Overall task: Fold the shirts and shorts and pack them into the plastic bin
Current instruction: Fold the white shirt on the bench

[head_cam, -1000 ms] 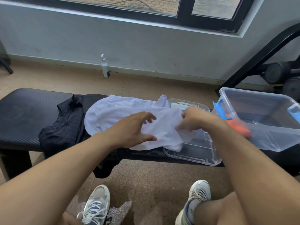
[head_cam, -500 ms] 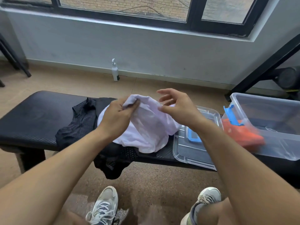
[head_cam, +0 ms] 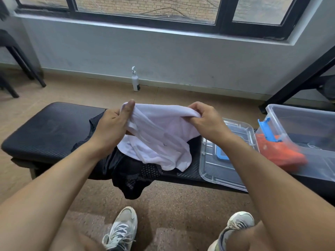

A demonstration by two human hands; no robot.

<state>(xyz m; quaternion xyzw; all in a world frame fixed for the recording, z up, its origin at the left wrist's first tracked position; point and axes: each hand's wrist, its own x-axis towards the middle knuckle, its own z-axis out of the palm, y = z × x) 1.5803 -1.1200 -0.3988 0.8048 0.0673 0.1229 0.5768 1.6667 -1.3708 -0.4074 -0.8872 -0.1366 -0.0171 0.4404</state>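
A white shirt (head_cam: 159, 138) hangs between my hands above the black bench (head_cam: 47, 131), its lower part resting on the seat. My left hand (head_cam: 112, 124) grips its upper left edge and my right hand (head_cam: 204, 120) grips its upper right edge, stretching the top hem. Black mesh clothing (head_cam: 134, 174) lies under the shirt and droops over the bench's front edge. The clear plastic bin (head_cam: 306, 116) stands at the right end of the bench, with a folded orange garment (head_cam: 279, 153) inside it.
The bin's clear lid (head_cam: 213, 169) with a blue latch lies upside down on the bench between the shirt and the bin. A white pump bottle (head_cam: 135, 80) stands on the floor by the wall. A black metal frame (head_cam: 297, 82) rises at the right. My shoes are below the bench.
Both hands have lifted the white shirt off the bench. My right hand, open half a second ago, has now closed on the shirt's right edge, and the hands have moved apart.
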